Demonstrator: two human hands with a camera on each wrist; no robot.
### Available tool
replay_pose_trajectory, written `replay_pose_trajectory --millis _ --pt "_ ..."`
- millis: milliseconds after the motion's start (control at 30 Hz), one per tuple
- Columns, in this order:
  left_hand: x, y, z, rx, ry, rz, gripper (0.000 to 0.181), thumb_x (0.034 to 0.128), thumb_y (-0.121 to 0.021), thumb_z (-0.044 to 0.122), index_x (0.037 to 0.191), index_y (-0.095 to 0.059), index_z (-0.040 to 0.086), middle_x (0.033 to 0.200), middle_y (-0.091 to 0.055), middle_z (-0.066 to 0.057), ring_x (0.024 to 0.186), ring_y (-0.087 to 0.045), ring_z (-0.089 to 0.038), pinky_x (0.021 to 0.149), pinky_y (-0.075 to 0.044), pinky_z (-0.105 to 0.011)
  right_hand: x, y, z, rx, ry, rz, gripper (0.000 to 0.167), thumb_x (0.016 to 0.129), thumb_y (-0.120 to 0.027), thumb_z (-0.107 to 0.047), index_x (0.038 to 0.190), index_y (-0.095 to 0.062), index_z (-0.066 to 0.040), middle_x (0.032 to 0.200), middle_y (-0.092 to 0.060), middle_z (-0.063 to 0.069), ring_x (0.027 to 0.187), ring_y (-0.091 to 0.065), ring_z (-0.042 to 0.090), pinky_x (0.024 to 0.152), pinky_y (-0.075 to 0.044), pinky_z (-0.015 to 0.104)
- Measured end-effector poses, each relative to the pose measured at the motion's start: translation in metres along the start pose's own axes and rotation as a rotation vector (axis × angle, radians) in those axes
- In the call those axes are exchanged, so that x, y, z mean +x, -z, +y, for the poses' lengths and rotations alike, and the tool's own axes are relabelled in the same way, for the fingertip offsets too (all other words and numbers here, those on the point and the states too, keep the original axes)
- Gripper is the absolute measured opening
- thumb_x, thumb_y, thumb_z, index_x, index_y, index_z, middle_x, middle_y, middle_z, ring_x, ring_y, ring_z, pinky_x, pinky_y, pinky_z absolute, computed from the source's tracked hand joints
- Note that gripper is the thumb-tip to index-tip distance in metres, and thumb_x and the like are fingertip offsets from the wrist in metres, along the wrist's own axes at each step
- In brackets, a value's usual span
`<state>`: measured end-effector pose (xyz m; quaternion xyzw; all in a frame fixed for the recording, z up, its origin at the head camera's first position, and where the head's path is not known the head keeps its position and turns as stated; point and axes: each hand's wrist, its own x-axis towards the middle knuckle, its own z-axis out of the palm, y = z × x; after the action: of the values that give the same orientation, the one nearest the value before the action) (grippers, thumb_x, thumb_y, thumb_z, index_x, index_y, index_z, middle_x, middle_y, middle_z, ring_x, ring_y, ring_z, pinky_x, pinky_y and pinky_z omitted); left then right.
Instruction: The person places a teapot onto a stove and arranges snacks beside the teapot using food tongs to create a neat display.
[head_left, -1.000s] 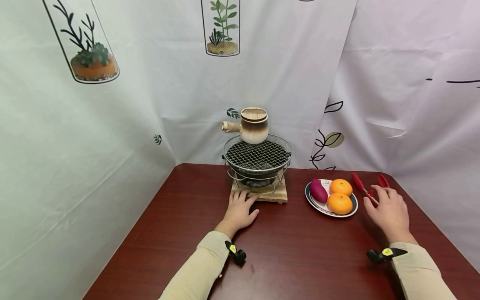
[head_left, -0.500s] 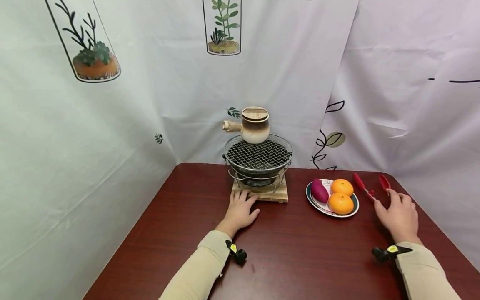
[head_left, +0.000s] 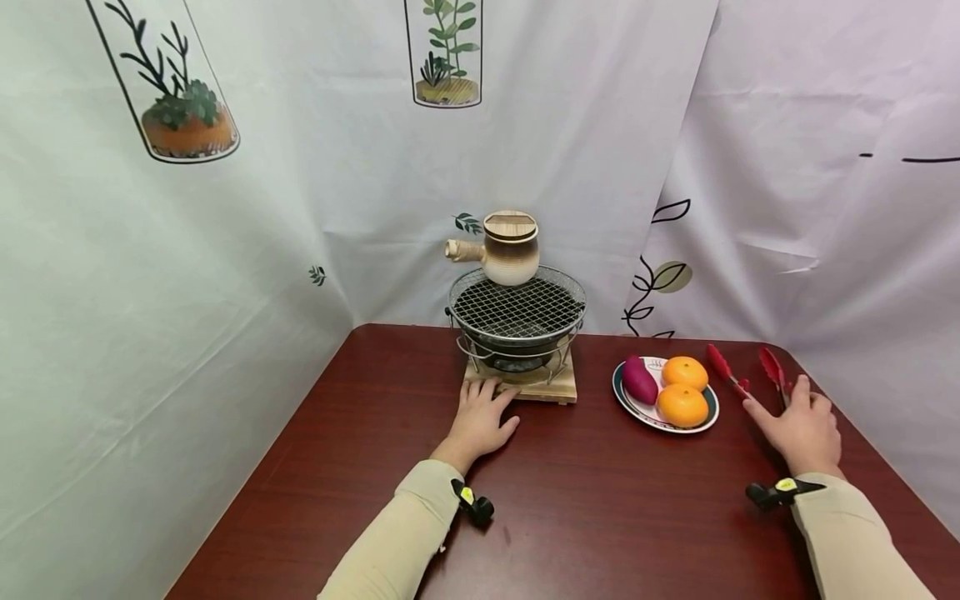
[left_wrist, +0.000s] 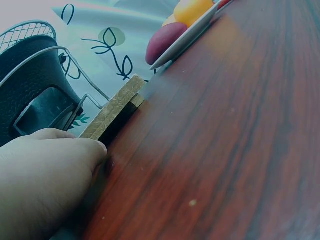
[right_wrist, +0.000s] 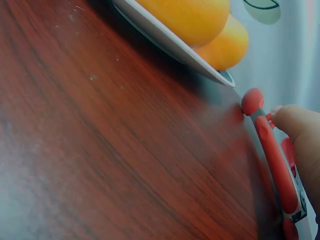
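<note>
My left hand [head_left: 480, 421] rests its fingertips on the front edge of a wooden board [head_left: 551, 392]. Its fingers lie loosely spread, with the thumb apart. On the board stands a round black grill [head_left: 517, 354] in a wire stand, topped by a wire mesh [head_left: 517, 308]. A clay pot [head_left: 510, 258] with a wooden lid and side handle sits at the mesh's back. My right hand [head_left: 802, 429] is over the handle end of red-tipped tongs [head_left: 717, 360], hiding part of them. In the right wrist view, a digit reaches beside the tongs' red handle [right_wrist: 275, 165], not visibly curled round it.
Left of the tongs is a green-rimmed plate [head_left: 630, 410] bearing a purple oval item [head_left: 639, 381] and two oranges [head_left: 682, 406]. The dark red table [head_left: 592, 492] ends at printed cloth walls [head_left: 600, 167] on the left, back and right.
My right hand has moved to the right over the tongs' handle end, uncovering more of their right arm. The left hand stays on the board.
</note>
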<state>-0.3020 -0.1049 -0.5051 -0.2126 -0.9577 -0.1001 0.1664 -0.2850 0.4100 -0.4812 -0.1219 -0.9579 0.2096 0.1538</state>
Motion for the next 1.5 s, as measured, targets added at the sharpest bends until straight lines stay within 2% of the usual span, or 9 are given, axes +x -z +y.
replay_pose_trajectory --millis 167,400,733,1000,1233,1400,1500 --pt "-0.001 0.0 0.0 0.011 -0.004 0.004 0.048 0.0969 -0.063 0.041 0.143 -0.057 0.027 0.143 -0.047 -0.01 0.135 -0.037 -0.037 0.116 -0.02 -0.063 0.003 -0.001 0.003 0.013 -0.032 -0.063 0.119 0.091 -0.056 -0.068 0.153 0.003 0.014 0.136 -0.02 0.052 0.114 -0.032 0.067 0.091 -0.034 0.077" --pt "0.0 -0.001 0.0 0.025 -0.004 -0.008 0.049 0.0969 -0.062 0.043 0.143 -0.057 0.028 0.143 -0.047 -0.01 0.134 -0.038 -0.036 0.116 -0.02 -0.063 0.011 -0.005 0.009 0.044 -0.054 -0.108 0.119 0.09 -0.057 -0.067 0.15 -0.001 0.019 0.133 -0.022 0.052 0.114 -0.033 0.065 0.091 -0.036 0.076" --pt "-0.001 -0.002 0.0 0.026 0.002 -0.003 0.048 0.0973 -0.062 0.042 0.143 -0.057 0.028 0.143 -0.047 -0.009 0.135 -0.038 -0.035 0.116 -0.02 -0.062 0.015 -0.01 0.009 0.059 -0.065 -0.132 0.113 0.091 -0.057 -0.065 0.147 -0.009 0.021 0.133 -0.026 0.051 0.117 -0.034 0.064 0.094 -0.035 0.075" --pt "-0.001 -0.003 -0.001 0.037 0.0 -0.004 0.049 0.097 -0.062 0.042 0.144 -0.056 0.028 0.143 -0.047 -0.009 0.134 -0.039 -0.034 0.116 -0.02 -0.062 0.018 -0.013 0.009 0.011 -0.069 -0.136 0.111 0.091 -0.056 -0.066 0.143 -0.016 0.022 0.126 -0.032 0.049 0.112 -0.038 0.061 0.09 -0.035 0.072" --pt "0.002 -0.001 0.0 0.032 -0.003 -0.005 0.05 0.0977 -0.061 0.042 0.145 -0.055 0.027 0.144 -0.046 -0.01 0.135 -0.037 -0.035 0.116 -0.019 -0.061 0.028 -0.009 0.009 0.01 -0.106 -0.157 0.111 0.088 -0.057 -0.069 0.14 -0.019 0.022 0.123 -0.032 0.048 0.11 -0.036 0.062 0.089 -0.034 0.072" --pt "0.002 -0.001 0.001 0.03 0.007 -0.018 0.05 0.0975 -0.061 0.041 0.145 -0.055 0.028 0.145 -0.045 -0.01 0.136 -0.036 -0.035 0.117 -0.018 -0.062 0.032 -0.009 0.008 0.014 -0.15 -0.193 0.116 0.087 -0.057 -0.072 0.141 -0.016 0.022 0.125 -0.028 0.05 0.113 -0.032 0.065 0.092 -0.03 0.072" --pt "0.001 -0.001 0.002 0.026 0.004 -0.015 0.05 0.0972 -0.062 0.041 0.145 -0.055 0.027 0.145 -0.046 -0.01 0.136 -0.037 -0.035 0.116 -0.019 -0.062 0.03 -0.011 0.009 0.011 -0.162 -0.186 0.116 0.087 -0.055 -0.073 0.142 -0.015 0.021 0.125 -0.027 0.051 0.115 -0.031 0.066 0.093 -0.029 0.072"
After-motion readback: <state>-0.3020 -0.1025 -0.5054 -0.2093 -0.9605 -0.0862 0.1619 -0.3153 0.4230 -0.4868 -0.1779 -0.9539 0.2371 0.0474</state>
